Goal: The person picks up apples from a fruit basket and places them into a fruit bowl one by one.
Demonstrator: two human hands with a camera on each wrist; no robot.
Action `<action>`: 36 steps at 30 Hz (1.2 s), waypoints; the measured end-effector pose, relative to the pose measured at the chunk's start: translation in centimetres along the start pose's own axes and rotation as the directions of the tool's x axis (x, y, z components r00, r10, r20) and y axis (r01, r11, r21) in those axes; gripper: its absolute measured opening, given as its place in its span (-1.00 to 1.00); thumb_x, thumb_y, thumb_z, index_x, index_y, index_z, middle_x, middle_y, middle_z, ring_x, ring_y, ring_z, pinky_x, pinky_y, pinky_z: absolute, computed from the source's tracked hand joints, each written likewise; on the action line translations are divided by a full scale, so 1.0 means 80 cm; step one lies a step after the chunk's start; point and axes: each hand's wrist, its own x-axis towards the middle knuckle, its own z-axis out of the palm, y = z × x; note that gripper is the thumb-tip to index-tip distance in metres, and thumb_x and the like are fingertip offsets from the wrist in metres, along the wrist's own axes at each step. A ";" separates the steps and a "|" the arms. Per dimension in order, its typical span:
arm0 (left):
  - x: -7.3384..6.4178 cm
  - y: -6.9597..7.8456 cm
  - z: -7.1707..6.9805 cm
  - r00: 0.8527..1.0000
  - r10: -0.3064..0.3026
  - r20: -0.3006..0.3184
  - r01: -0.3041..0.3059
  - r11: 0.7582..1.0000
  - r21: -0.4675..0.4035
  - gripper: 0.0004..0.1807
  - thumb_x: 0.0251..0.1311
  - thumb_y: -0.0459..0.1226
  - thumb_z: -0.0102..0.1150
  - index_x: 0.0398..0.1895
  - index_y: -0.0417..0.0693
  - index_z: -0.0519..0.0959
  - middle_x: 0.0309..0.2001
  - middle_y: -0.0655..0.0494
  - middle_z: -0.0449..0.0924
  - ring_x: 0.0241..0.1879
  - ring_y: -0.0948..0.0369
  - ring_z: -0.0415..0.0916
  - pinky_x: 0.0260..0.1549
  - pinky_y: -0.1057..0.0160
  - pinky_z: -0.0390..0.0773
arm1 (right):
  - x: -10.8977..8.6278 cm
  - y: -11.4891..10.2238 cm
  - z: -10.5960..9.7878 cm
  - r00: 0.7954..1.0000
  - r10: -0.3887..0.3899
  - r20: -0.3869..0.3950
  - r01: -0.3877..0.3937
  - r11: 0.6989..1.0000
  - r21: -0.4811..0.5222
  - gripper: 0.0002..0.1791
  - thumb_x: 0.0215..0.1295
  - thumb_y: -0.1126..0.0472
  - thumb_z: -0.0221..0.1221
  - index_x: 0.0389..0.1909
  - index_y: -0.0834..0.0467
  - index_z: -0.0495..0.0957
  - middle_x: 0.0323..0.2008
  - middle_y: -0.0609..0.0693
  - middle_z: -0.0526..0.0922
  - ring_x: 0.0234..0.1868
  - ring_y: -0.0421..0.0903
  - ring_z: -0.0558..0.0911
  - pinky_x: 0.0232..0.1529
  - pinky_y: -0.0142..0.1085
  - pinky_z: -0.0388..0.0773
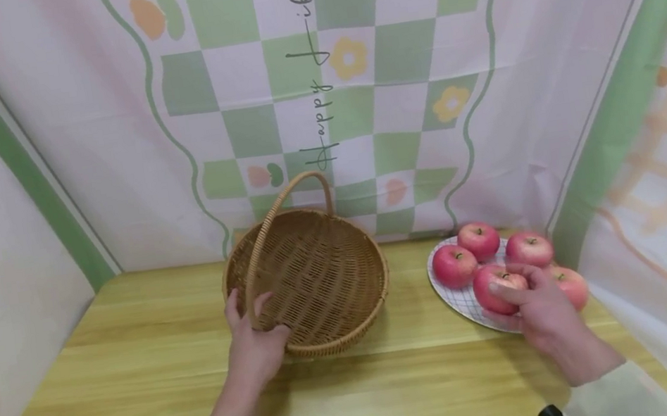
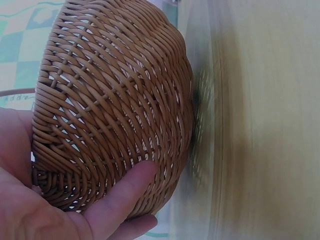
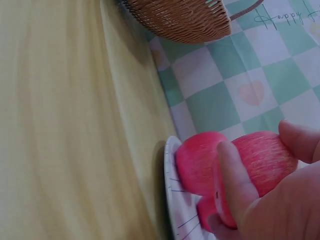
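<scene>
A round brown wicker basket (image 1: 316, 267) with an arched handle (image 1: 272, 224) stands on the table, its inside bare. My left hand (image 1: 257, 336) grips its near left rim around the foot of the handle. In the left wrist view the fingers (image 2: 125, 192) lie along the outside of the woven wall. Over the plate at the right, my right hand (image 1: 542, 306) holds a red apple (image 1: 491, 292) between thumb and fingers. Its fingers wrap the apple (image 3: 265, 160) in the right wrist view. Several other apples (image 1: 455, 265) lie on the white checked plate (image 1: 458, 300).
The light wooden table (image 1: 159, 382) meets a green-and-white checked curtain (image 1: 346, 114) at the back. Printed cloth panels close off the left and right sides. Basket and plate stand apart, with the wooden tabletop between them.
</scene>
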 end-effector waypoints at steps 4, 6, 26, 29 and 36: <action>0.000 -0.002 0.000 1.000 -0.017 -0.004 0.017 0.999 -0.030 -0.30 0.11 -0.44 0.15 0.40 0.03 0.38 0.56 0.04 -0.56 -0.61 0.20 0.37 -0.74 0.33 0.35 | -0.001 0.008 -0.005 0.998 0.059 -0.015 -0.060 0.997 -0.043 -0.48 0.39 0.30 0.20 0.22 0.04 0.16 0.34 0.11 0.02 -0.08 -0.21 0.55 0.01 0.01 0.55; 0.000 -0.002 0.000 1.000 -0.022 -0.010 0.021 0.999 -0.035 -0.31 0.10 -0.43 0.16 0.39 0.04 0.40 0.56 0.05 -0.55 -0.54 0.17 0.46 -0.73 0.33 0.36 | -0.001 0.012 -0.006 0.997 0.069 -0.017 -0.069 0.997 -0.041 -0.51 0.39 0.31 0.20 0.18 0.02 0.16 0.34 0.11 0.00 -0.09 -0.20 0.56 0.00 0.02 0.55; 0.000 -0.001 -0.001 0.999 -0.031 -0.022 0.030 0.999 -0.043 -0.31 0.09 -0.43 0.17 0.38 0.00 0.41 0.57 0.06 -0.53 0.07 -0.18 0.43 -0.66 0.29 0.39 | 0.007 0.029 -0.013 0.998 0.024 -0.051 -0.035 0.971 -0.237 -0.30 0.37 0.33 0.21 0.37 0.27 0.02 0.36 0.30 0.01 -0.14 -0.15 0.55 -0.14 -0.03 0.63; 0.000 -0.001 0.000 0.999 -0.028 -0.020 0.028 0.999 -0.043 -0.32 0.09 -0.43 0.16 0.38 0.00 0.41 0.57 0.06 -0.53 -0.01 -0.12 0.50 -0.68 0.31 0.37 | 0.006 0.030 -0.013 0.999 0.011 -0.046 -0.024 0.958 -0.284 -0.25 0.38 0.30 0.21 0.41 0.28 -0.02 0.35 0.32 0.04 -0.14 -0.17 0.55 -0.16 -0.04 0.64; 0.000 -0.001 0.000 1.000 -0.026 -0.016 0.025 0.999 -0.049 -0.32 0.09 -0.43 0.17 0.38 -0.02 0.41 0.57 0.04 -0.53 0.17 -0.25 0.33 -0.62 0.26 0.39 | 0.002 0.025 -0.012 1.000 0.001 -0.008 -0.004 0.913 -0.408 -0.26 0.46 0.25 0.12 0.47 0.31 -0.07 0.36 0.38 0.03 -0.04 -0.08 0.51 -0.14 -0.10 0.64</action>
